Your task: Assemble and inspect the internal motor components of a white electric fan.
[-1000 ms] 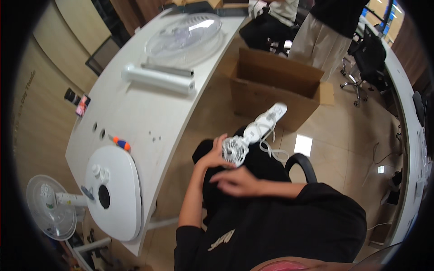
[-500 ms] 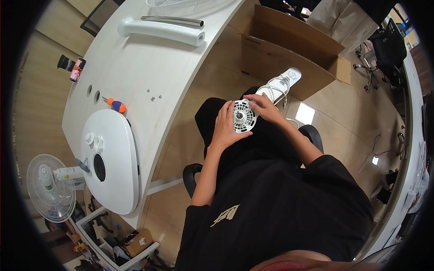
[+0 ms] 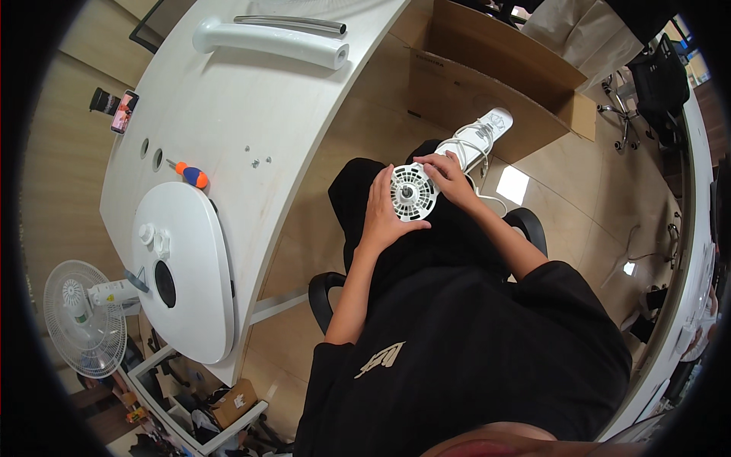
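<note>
A white fan motor housing (image 3: 412, 195) with a round slotted face and a central shaft rests over my lap, its face turned up. My left hand (image 3: 382, 217) wraps the left and lower rim, thumb along the bottom edge. At the upper right of the rim, my right hand (image 3: 448, 177) grips the same housing with bent fingers. Beyond it extends a white neck piece (image 3: 491, 128) with a pale cord (image 3: 474, 139) bundled over it; the cord's loose end hangs down at the right.
On the white table (image 3: 228, 107) at left lie a white tube (image 3: 270, 44), a metal pipe (image 3: 293, 24), several small screws (image 3: 256, 161), an orange-blue screwdriver (image 3: 192, 174), a phone (image 3: 125, 112) and a white fan base (image 3: 186, 305). An open cardboard box (image 3: 487, 95) stands beyond my knees; an assembled fan (image 3: 85, 320) is far left.
My view has shifted slightly, moving the table things a little within the picture. Both hands keep their hold on the motor housing, which is turned slightly more face-up.
</note>
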Motion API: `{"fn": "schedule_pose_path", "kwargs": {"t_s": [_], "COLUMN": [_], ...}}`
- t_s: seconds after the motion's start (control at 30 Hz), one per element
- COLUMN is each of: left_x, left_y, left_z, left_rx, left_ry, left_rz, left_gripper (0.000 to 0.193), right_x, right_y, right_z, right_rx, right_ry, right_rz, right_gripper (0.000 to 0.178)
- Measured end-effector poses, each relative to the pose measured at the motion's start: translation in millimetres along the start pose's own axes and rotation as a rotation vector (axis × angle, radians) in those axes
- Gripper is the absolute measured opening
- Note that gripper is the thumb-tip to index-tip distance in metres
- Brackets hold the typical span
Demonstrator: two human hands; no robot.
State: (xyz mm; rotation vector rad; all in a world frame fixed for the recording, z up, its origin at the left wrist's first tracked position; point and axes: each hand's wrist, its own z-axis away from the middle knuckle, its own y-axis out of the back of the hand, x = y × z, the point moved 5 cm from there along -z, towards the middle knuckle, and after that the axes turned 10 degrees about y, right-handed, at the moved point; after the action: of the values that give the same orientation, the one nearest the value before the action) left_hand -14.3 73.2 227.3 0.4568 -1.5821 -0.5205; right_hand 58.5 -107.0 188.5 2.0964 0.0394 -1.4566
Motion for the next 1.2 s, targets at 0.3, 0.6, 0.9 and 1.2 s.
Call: {"fn": "schedule_pose_path", "kwargs": {"t_s": [0.3, 0.6, 0.9, 1.2], "left_x": [1, -2, 1, 2], "left_y": [-11, -5, -7, -5], "left_z": [10, 16, 17, 16], "left_rx": [0.040, 0.125, 0.102, 0.084], "left_ry": [0.016, 0.032, 0.086, 0.109], "left_rz": [0.045, 0.092, 0.079, 0.051], "left_gripper": [0.128, 0.126, 0.124, 0.124], "right_x": [0, -12, -13, -16], "right_y": [10, -4, 3, 6], "right_z": [4, -7, 0, 0], "right_rx": [0.017, 0.075, 0.024, -0.011], "right_ry": [-0.015, 0.073, 0.038, 0.111], "right_rz": [0.011, 0.101, 0.167, 0.217], "right_gripper": [0.028, 0.024, 0.029, 0.031]}}
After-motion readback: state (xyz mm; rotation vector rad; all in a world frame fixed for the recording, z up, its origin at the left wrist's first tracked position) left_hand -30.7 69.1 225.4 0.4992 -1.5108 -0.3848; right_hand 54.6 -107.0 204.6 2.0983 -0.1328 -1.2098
